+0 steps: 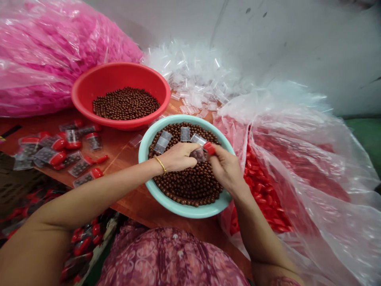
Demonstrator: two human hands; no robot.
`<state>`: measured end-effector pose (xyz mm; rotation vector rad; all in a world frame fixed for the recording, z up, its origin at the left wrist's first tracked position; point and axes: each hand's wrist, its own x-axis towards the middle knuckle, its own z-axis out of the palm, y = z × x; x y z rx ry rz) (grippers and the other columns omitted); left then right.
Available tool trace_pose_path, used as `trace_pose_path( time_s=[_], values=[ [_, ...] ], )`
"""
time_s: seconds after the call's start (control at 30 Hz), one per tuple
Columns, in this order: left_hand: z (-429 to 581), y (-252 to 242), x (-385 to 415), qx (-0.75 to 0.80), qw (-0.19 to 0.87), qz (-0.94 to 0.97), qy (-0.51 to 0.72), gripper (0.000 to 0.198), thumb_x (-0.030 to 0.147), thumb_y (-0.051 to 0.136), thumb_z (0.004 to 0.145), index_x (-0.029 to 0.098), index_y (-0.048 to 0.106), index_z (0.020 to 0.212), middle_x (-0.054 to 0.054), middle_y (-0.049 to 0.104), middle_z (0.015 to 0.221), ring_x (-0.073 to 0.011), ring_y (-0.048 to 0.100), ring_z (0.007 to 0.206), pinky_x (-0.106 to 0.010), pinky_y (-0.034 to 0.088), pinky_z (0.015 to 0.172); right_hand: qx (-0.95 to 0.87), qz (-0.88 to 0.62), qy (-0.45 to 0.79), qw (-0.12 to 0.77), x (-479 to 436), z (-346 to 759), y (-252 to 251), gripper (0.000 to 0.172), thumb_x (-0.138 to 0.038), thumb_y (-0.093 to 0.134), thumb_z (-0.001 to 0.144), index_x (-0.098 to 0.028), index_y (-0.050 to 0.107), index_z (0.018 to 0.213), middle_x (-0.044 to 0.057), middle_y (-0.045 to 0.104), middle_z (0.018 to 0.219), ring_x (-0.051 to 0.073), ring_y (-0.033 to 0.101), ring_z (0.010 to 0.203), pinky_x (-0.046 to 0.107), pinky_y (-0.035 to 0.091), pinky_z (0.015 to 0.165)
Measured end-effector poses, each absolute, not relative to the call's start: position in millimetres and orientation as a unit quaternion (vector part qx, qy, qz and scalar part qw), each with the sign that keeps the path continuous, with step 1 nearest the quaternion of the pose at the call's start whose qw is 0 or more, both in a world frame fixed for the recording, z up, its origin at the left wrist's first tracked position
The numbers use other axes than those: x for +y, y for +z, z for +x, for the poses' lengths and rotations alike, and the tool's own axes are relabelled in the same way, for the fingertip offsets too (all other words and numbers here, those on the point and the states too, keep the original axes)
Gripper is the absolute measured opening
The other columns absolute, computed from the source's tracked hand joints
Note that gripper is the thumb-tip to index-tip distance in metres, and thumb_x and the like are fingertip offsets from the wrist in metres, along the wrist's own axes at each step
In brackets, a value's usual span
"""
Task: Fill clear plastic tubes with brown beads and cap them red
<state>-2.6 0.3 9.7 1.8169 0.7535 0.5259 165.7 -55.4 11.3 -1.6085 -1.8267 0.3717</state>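
Note:
Over a light-blue basin (185,212) of round brown balls (190,184), my left hand (181,155) grips a small clear plastic container (199,154) with dark contents. My right hand (225,167) pinches a red cap (209,148) at the container's right end. Whether the cap is fully seated I cannot tell. Several clear containers lie on the balls at the basin's far side, among them one container (162,142) at the left and another container (185,134) near the middle.
Behind stands a red basin (120,69) with more brown balls. Filled, red-capped containers (80,165) lie at the left. Clear empties (196,79) are heaped by the wall. A plastic bag (321,178) of red caps (263,194) is at right, a bag of pink pieces (59,55) far left.

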Motion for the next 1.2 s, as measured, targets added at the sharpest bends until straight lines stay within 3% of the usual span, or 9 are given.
trace_pose_path(
  time_s=[0.1, 0.17, 0.37, 0.47, 0.63, 0.83, 0.97, 1.13, 1.2],
  values=[
    [-3, 15, 1, 0.319, 0.629, 0.685, 0.181, 0.022, 0.012, 0.048, 0.052, 0.016, 0.054, 0.073, 0.002, 0.051, 0.061, -0.0103, 0.043, 0.055, -0.022, 0.033, 0.051, -0.617, -0.645, 0.152, 0.424, -48, 178, 10, 0.021, -0.023, 0.043, 0.082, -0.019, 0.062, 0.088, -0.001, 0.06, 0.065, 0.014, 0.055, 0.057, 0.027, 0.047, 0.058],
    [-3, 17, 1, 0.304, 0.683, 0.635, 0.196, 0.026, 0.015, 0.048, 0.052, 0.016, 0.053, 0.077, 0.003, 0.051, 0.059, -0.0088, 0.04, 0.05, -0.021, 0.03, 0.047, -0.625, -0.641, 0.177, 0.409, -46, 183, 11, 0.017, -0.026, 0.046, 0.081, -0.019, 0.061, 0.084, -0.003, 0.056, 0.061, 0.012, 0.05, 0.051, 0.024, 0.042, 0.051],
    [-5, 15, 4, 0.213, 0.725, 0.56, 0.34, 0.035, 0.016, 0.047, 0.053, 0.017, 0.049, 0.089, 0.003, 0.055, 0.066, -0.0089, 0.044, 0.057, -0.022, 0.033, 0.053, -0.777, -0.615, 0.13, 0.036, -56, 165, 10, 0.011, -0.026, 0.057, 0.079, -0.019, 0.064, 0.082, 0.004, 0.067, 0.077, 0.016, 0.061, 0.067, 0.024, 0.04, 0.057],
    [-5, 14, 3, 0.22, 0.698, 0.584, 0.352, 0.032, 0.016, 0.047, 0.055, 0.017, 0.05, 0.087, 0.002, 0.055, 0.07, -0.0107, 0.048, 0.065, -0.024, 0.036, 0.06, -0.809, -0.575, 0.099, -0.068, -59, 153, 6, 0.011, -0.018, 0.053, 0.08, -0.017, 0.064, 0.081, 0.007, 0.069, 0.083, 0.02, 0.064, 0.073, 0.026, 0.041, 0.058],
    [-4, 18, -1, 0.238, 0.675, 0.607, 0.345, 0.029, 0.012, 0.048, 0.055, 0.017, 0.051, 0.083, 0.003, 0.054, 0.068, -0.0106, 0.049, 0.067, -0.024, 0.038, 0.065, -0.826, -0.547, 0.111, -0.078, -59, 152, 4, 0.013, -0.017, 0.051, 0.081, -0.017, 0.063, 0.085, 0.009, 0.071, 0.086, 0.022, 0.065, 0.076, 0.029, 0.046, 0.062],
    [-4, 16, 3, 0.224, 0.754, 0.493, 0.37, 0.032, 0.011, 0.049, 0.055, 0.016, 0.05, 0.087, 0.005, 0.055, 0.065, -0.0065, 0.045, 0.052, -0.02, 0.036, 0.053, -0.843, -0.515, 0.134, -0.081, -61, 153, 4, 0.015, -0.01, 0.051, 0.077, -0.017, 0.064, 0.077, 0.008, 0.071, 0.082, 0.02, 0.065, 0.074, 0.028, 0.044, 0.063],
    [-4, 14, 6, 0.251, 0.791, 0.423, 0.364, 0.035, 0.008, 0.048, 0.055, 0.016, 0.048, 0.089, 0.004, 0.056, 0.065, -0.0057, 0.047, 0.048, -0.019, 0.038, 0.051, -0.812, -0.56, 0.157, 0.041, -60, 163, 3, 0.02, -0.024, 0.051, 0.083, -0.017, 0.063, 0.068, 0.002, 0.065, 0.063, 0.015, 0.058, 0.057, 0.025, 0.038, 0.053],
    [6, 23, 0, 0.269, 0.792, 0.445, 0.32, 0.032, 0.006, 0.047, 0.058, 0.016, 0.049, 0.088, 0.004, 0.057, 0.067, -0.0055, 0.048, 0.048, -0.018, 0.038, 0.047, -0.645, -0.607, 0.218, 0.41, -56, 176, 20, 0.021, -0.037, 0.061, 0.076, -0.018, 0.066, 0.07, -0.002, 0.058, 0.056, 0.011, 0.052, 0.052, 0.024, 0.041, 0.05],
    [14, 27, -3, 0.26, 0.802, 0.444, 0.304, 0.03, 0.006, 0.046, 0.059, 0.017, 0.05, 0.087, 0.004, 0.057, 0.067, -0.0056, 0.048, 0.048, -0.018, 0.037, 0.047, -0.578, -0.612, 0.219, 0.494, -53, 176, 34, 0.018, -0.036, 0.063, 0.073, -0.019, 0.068, 0.077, -0.002, 0.059, 0.058, 0.011, 0.053, 0.052, 0.025, 0.044, 0.052]
  ],
)
